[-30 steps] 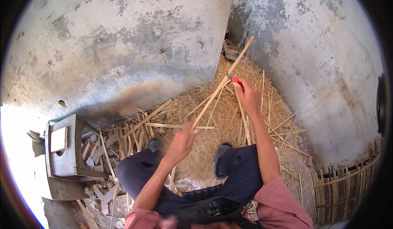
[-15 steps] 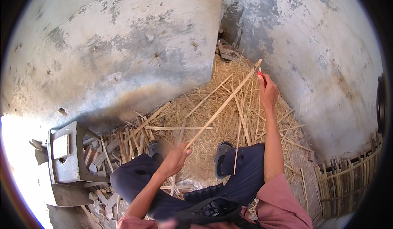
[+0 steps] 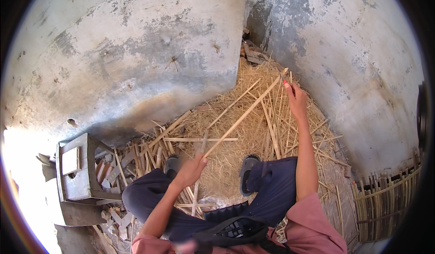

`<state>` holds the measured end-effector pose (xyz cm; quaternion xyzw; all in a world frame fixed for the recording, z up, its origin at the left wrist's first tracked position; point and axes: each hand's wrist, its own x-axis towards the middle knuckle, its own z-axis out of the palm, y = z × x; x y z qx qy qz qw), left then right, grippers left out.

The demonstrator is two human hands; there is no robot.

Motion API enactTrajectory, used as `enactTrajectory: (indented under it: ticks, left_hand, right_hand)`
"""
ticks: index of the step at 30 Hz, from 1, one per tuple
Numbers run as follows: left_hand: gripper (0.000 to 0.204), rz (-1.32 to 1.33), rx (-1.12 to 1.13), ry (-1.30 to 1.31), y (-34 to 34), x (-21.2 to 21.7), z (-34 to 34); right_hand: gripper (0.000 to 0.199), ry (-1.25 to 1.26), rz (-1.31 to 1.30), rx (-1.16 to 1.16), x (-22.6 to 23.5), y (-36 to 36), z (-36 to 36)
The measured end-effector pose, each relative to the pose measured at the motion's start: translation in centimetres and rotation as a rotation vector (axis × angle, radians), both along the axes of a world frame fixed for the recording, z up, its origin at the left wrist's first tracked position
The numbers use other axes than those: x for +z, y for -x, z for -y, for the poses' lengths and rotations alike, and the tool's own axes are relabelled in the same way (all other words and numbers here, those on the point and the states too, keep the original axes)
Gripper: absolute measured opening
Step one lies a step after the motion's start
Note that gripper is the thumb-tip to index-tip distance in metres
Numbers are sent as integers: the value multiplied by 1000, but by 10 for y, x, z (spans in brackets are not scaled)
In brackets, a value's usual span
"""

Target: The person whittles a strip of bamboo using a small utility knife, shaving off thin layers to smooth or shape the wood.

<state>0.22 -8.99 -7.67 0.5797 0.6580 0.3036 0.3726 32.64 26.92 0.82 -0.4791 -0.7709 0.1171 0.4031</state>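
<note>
A long pale wooden strip (image 3: 247, 113) runs slantwise from near my knees up toward the wall corner. At its near end my left hand (image 3: 190, 170) is closed around it, above my left leg. My right hand (image 3: 297, 100), arm stretched out, is closed on a small red-handled knife (image 3: 285, 82). Its blade is next to the strip's far end; whether it touches the wood is too small to tell. Most of the handle is hidden by my fingers.
Straw-like shavings (image 3: 226, 156) and loose strips (image 3: 201, 139) cover the floor between my feet and the wall corner. A grey wooden box frame (image 3: 86, 188) stands at the left beside broken rubble (image 3: 120, 222). At the right is a slatted basket (image 3: 385, 204).
My right hand has shifted slightly, with the knife still at the strip's far end. My left hand has moved a little left. A thin strip across my right knee no longer shows there.
</note>
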Motion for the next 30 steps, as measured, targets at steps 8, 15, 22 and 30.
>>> enactTrajectory:
  ticks: [8,15,22,30]
  left_hand:
    - [39,-8,196,-56,20,-16,-16]
    - [33,-18,400,-92,22,-7,-24]
    - [32,-82,522,-229,18,1,-31]
    - [30,-42,505,-318,4,7,-41]
  right_hand:
    - [52,762,-559,358,28,14,41]
    - [54,451,436,118,-19,-1,35]
    - [52,349,145,-36,6,15,46]
    - [58,512,-416,158,18,61,76]
